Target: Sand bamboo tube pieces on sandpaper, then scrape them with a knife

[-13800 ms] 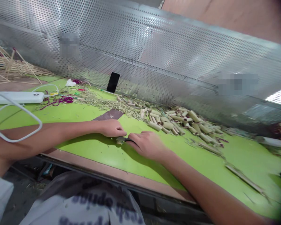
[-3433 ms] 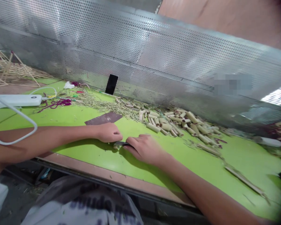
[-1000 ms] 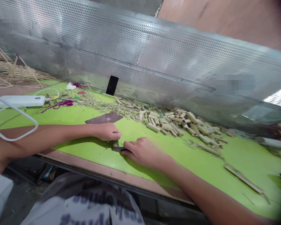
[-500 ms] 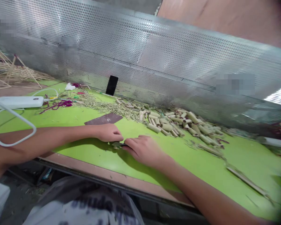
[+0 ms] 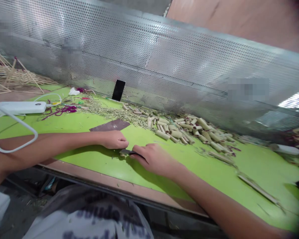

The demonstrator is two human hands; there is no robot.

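Observation:
My right hand [image 5: 153, 159] is closed round the dark handle of a small knife [image 5: 126, 152]. The blade points left, low over the green tabletop [image 5: 94, 162]. Just left of the blade, my left hand [image 5: 115, 139] is curled shut; whatever its fingers may hold is hidden. A small pale scrap lies under or against the blade, too small to name. Behind my left hand lies a flat brown sheet [image 5: 111, 125], perhaps sandpaper.
Cut bamboo tubes [image 5: 175, 133] are heaped right of centre, beside a spread of thin shavings [image 5: 107, 113]. A phone [image 5: 119, 90] leans on the perforated metal screen [image 5: 139, 66]. At left are a white power bank [image 5: 20, 108], its cable, purple yarn [image 5: 67, 109] and stick frames [image 5: 15, 71].
My hands have drawn slightly apart, the left one shifting a little leftward. The knife has turned in my right hand, so more of its dark handle shows.

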